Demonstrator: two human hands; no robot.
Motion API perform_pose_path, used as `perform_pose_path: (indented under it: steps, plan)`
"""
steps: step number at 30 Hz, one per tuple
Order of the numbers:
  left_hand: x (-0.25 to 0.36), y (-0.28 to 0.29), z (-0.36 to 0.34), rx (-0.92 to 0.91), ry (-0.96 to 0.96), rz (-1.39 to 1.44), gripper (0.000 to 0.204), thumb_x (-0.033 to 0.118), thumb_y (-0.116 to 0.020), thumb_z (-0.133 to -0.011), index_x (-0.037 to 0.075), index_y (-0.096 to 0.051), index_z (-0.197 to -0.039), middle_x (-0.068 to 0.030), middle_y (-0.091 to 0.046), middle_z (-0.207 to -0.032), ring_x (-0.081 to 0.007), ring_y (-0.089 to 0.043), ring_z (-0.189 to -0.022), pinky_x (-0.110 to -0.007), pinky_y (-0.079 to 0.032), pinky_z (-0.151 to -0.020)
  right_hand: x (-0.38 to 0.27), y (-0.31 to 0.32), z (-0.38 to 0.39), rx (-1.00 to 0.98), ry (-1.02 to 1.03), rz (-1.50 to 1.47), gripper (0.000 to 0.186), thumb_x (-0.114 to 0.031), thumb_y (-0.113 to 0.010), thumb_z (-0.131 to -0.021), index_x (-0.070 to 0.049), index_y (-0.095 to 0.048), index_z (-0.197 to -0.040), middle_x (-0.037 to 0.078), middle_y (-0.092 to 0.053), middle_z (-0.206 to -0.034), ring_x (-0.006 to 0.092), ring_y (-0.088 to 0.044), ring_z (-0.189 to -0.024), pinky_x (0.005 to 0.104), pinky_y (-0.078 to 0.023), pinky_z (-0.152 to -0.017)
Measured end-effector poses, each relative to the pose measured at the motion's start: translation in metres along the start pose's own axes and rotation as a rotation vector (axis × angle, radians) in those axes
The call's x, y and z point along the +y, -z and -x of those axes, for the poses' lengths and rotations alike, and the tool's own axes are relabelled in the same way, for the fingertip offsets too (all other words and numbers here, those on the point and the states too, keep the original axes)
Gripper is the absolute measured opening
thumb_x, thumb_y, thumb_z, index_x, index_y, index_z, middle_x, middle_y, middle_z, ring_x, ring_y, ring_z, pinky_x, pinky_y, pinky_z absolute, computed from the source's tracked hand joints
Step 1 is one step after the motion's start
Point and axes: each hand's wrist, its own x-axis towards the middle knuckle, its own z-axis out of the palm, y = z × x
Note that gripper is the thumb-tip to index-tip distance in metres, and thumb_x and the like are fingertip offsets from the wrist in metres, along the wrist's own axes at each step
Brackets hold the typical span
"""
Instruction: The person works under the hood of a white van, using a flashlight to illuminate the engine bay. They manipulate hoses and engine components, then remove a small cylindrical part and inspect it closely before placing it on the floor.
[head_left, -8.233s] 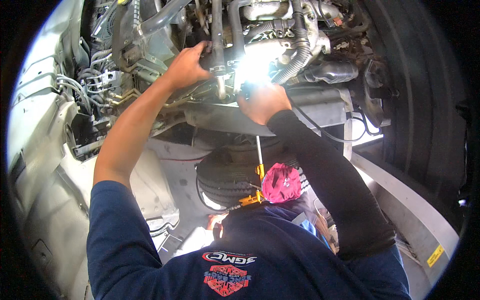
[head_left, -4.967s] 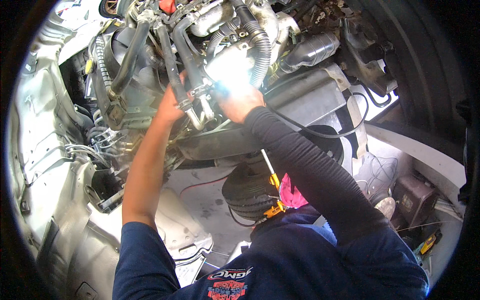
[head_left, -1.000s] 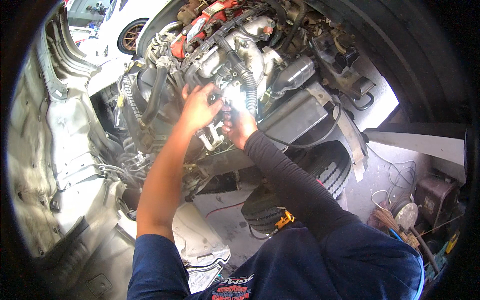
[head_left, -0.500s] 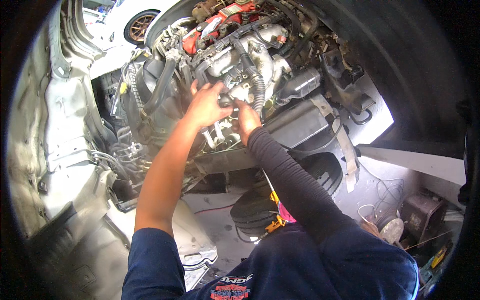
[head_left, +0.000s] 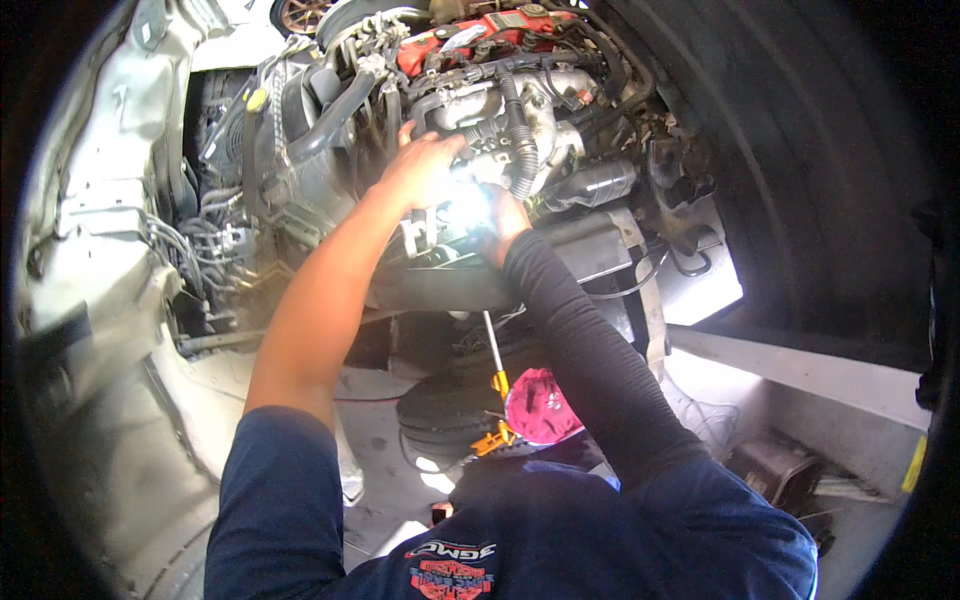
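Both my hands reach into the engine bay, on the near side of the engine [head_left: 545, 115]. My left hand [head_left: 422, 172] has one finger raised and the others bent over beside the ribbed black hose [head_left: 518, 150]. Its thumb side closes toward a bright white glare [head_left: 468, 207] between the hands. My right hand [head_left: 507, 222], at the end of a black sleeve, is closed at the other side of this glare. The light washes out whatever both hands grip. Just below them are pale metal pipe ends [head_left: 418, 240].
A red engine cover [head_left: 490, 32] lies at the far side. Thick black hoses [head_left: 345, 115] run at left. Under the front beam [head_left: 440, 288] are a dark tyre [head_left: 450, 410], a yellow-ended tool [head_left: 492, 437] and a pink cloth [head_left: 543, 405]. A large dark panel [head_left: 790, 190] rises at right.
A strong white glare has appeared between my hands, where a dark part showed before. The view has shifted, showing more of the pink cloth. Both hands stay at the same place on the engine.
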Motion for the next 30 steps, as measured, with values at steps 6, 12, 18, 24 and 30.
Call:
perform_pose_path:
  steps: [6, 12, 18, 24, 30]
  plan:
    - [0.013, 0.011, 0.000, -0.069, 0.088, 0.027, 0.067, 0.027, -0.084, -0.082, 0.011, -0.065, -0.144, -0.0161, -0.078, -0.129, -0.0331, -0.066, -0.136, -0.067, -0.016, -0.133, -0.010, 0.003, -0.003, -0.010, -0.096, 0.132, 0.033, -0.052, -0.058, -0.105, -0.021, -0.065, -0.111, 0.001, -0.063, -0.099, 0.0179, -0.052, -0.079, 0.0378, -0.041, -0.068]
    - [0.015, 0.006, 0.002, 0.031, 0.095, 0.037, 0.070, 0.053, -0.091, -0.076, 0.011, -0.071, -0.129, -0.0148, -0.079, -0.115, -0.0342, -0.070, -0.125, -0.063, -0.023, -0.132, -0.033, -0.002, 0.011, 0.037, -0.132, 0.262, 0.035, -0.045, -0.052, -0.107, -0.015, -0.064, -0.121, 0.008, -0.066, -0.106, 0.0225, -0.057, -0.082, 0.0437, -0.049, -0.073]
    - [0.010, -0.011, -0.009, 0.038, 0.160, -0.002, 0.087, 0.063, -0.087, -0.078, 0.010, -0.070, -0.144, -0.0180, -0.079, -0.125, -0.0345, -0.068, -0.132, -0.063, -0.023, -0.132, -0.088, 0.005, 0.036, -0.189, 0.517, 1.580, 0.041, -0.030, -0.066, -0.101, -0.002, -0.072, -0.131, 0.028, -0.072, -0.126, 0.0409, -0.072, -0.114, 0.0510, -0.059, -0.096]
    - [0.014, -0.006, -0.007, 0.033, 0.181, 0.025, 0.076, 0.056, -0.088, -0.077, 0.008, -0.077, -0.135, -0.0223, -0.078, -0.123, -0.0350, -0.067, -0.132, -0.062, -0.022, -0.134, -0.153, -0.018, 0.009, -0.426, 1.183, 2.185, 0.057, -0.033, -0.078, -0.090, -0.004, -0.069, -0.139, 0.027, -0.073, -0.133, 0.0429, -0.060, -0.139, 0.0505, -0.045, -0.120]
    - [0.023, -0.006, 0.001, 0.078, 0.191, 0.098, 0.071, 0.051, -0.090, -0.075, 0.009, -0.080, -0.131, -0.0198, -0.079, -0.123, -0.0338, -0.065, -0.135, -0.061, -0.021, -0.136, -0.151, -0.010, -0.018, -0.533, 1.054, 2.284, 0.082, -0.051, -0.084, -0.082, -0.008, -0.065, -0.150, 0.025, -0.066, -0.147, 0.0431, -0.047, -0.150, 0.0555, -0.032, -0.128]
